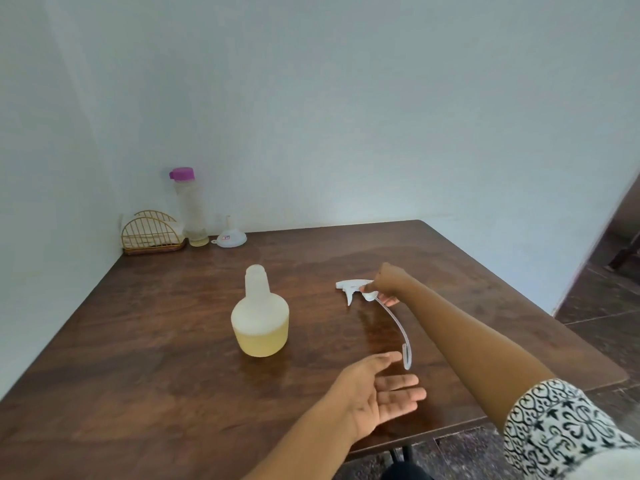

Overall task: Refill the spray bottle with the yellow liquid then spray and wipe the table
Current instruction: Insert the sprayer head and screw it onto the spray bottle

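A translucent spray bottle (259,317) stands uncapped in the middle of the brown table (138,341), its lower part filled with yellow liquid. My right hand (389,284) grips the white trigger sprayer head (353,287) to the bottle's right, low over the table. Its clear dip tube (398,327) curves down toward me. My left hand (384,389) is open, palm up, fingers straight, just below the tube's tip. A tall clear bottle with a purple cap (190,207) stands at the back left with a little yellow liquid at its bottom.
A white funnel (229,237) sits upside down beside the tall bottle. A gold wire napkin holder (152,235) stands in the back left corner against the wall. The table's right edge drops to a dark tiled floor (595,306).
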